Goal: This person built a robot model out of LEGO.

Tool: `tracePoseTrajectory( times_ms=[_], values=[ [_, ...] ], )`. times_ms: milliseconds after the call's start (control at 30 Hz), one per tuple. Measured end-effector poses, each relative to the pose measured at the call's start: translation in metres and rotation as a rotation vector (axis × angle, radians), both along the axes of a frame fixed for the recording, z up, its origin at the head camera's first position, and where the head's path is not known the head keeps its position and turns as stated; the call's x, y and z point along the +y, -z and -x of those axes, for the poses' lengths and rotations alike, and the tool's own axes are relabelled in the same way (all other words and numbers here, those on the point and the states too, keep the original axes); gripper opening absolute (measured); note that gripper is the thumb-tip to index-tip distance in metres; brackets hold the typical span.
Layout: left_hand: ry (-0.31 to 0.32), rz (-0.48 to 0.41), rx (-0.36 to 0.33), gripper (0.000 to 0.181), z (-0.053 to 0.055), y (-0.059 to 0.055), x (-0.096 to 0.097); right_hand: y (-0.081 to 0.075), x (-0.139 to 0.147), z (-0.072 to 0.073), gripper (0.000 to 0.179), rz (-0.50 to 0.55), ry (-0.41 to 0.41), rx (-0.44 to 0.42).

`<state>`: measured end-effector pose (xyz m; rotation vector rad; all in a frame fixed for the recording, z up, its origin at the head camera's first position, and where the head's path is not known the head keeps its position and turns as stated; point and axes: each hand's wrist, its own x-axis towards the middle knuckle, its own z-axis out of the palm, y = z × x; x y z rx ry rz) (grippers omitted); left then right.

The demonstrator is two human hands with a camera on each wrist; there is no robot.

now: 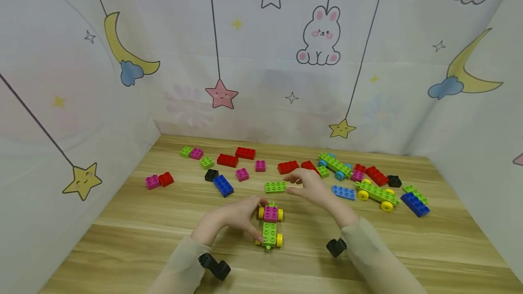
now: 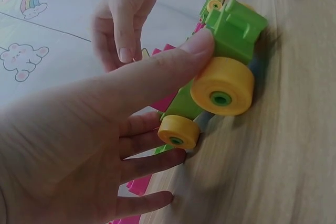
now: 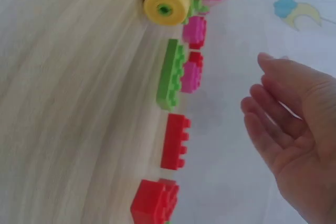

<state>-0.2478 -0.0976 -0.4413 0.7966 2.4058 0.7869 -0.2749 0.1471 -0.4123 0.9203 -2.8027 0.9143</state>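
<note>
Left hand [image 1: 240,213] is clamped on the car [image 1: 269,234], thumb at the near end and fingers toward the far end, apparently to steady it. Car rests on the tabletop [image 1: 310,264] before the person; pink brick [image 1: 270,213] sits on its far half. Right hand [image 1: 309,187] is raised, fingers loosely bent and apart from the thumb, holding nothing. Green brick [image 1: 275,187] lies just beyond the car, presumably placed for reach. Yellow-wheeled car [image 1: 377,193] and blue-wheeled car [image 1: 335,165] stand well apart, rightward.
</note>
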Motion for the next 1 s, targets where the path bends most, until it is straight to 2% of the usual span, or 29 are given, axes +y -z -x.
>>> tracePoseTrajectory(
  times_ms=[200, 633, 800, 1000],
  values=[
    [0.009, 0.01, 0.012, 0.09, 0.0, -0.001, 0.0, 0.01, -0.004, 0.014, 0.026, 0.001, 0.008, -0.023],
    [0.007, 0.003, 0.004, 0.09, -0.001, -0.003, 0.0, 0.03, -0.017, 0.041, 0.033, -0.024, 0.026, -0.152],
    [0.008, 0.0, 0.003, 0.091, -0.001, -0.003, -0.001, 0.034, -0.021, 0.045, 0.032, -0.047, 0.028, -0.168],
    [0.005, 0.003, -0.003, 0.091, -0.001, -0.002, 0.0, 0.036, -0.024, 0.045, 0.033, -0.1, 0.084, -0.196]
  ],
)
